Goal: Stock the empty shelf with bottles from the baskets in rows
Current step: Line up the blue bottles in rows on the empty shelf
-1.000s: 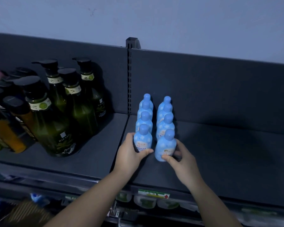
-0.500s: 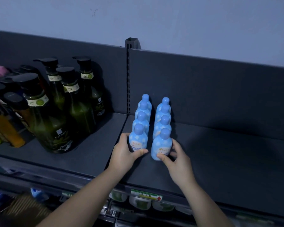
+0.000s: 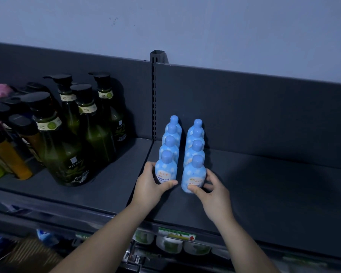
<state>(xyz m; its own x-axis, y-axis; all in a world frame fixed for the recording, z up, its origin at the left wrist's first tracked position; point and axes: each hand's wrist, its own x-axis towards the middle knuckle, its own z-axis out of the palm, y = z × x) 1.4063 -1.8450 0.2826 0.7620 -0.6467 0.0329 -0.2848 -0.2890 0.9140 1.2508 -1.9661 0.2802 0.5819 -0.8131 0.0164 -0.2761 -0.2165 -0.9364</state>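
Both forearms reach up and forward onto the shelf (image 3: 274,194). The left hand (image 3: 149,187) curls round the left bottle (image 3: 165,170), thumb across the label, fingers wrapped on its far-left side. The right hand (image 3: 214,195) pinches the right bottle (image 3: 194,175) low down, thumb on the front, fingers on its right side. Both bottles stand upright on the shelf, just beside each other with a narrow gap between.

Below the wrists, a price tag (image 3: 175,233) sits on the shelf edge. Behind each held bottle, 3 more blue bottles (image 3: 170,143) line up: 2 rows of 4, 8 in all. Left of the left hand stand 4 green bottles (image 3: 63,154) with black caps. Further left are amber bottles (image 3: 12,160), cut by the edge, so their count cannot be told. Beyond the rows rise the back panel (image 3: 244,105) and a post (image 3: 157,56).
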